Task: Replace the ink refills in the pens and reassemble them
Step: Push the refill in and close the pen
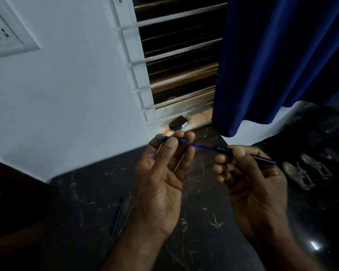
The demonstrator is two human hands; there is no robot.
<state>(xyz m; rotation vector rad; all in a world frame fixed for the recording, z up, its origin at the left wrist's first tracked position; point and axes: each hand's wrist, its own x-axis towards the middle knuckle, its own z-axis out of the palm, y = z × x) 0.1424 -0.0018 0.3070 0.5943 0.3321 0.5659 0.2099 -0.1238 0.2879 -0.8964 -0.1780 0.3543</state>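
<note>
My left hand (162,173) pinches the blue front part of a pen (164,139) between thumb and fingers, held up above the dark counter. A thin blue ink refill (202,146) runs from that part to the right into the black pen barrel (243,154), which my right hand (250,178) grips between thumb and fingers. The two pen halves are apart, with the refill bare between them. On the counter below my left hand lie two thin loose refills (118,216), side by side.
The dark marbled counter (200,212) meets a white wall at the back. A small black box (178,122) with an orange cable sits on the window sill. A blue curtain (272,55) hangs at the right. Worn shoes (301,173) lie on the floor to the right.
</note>
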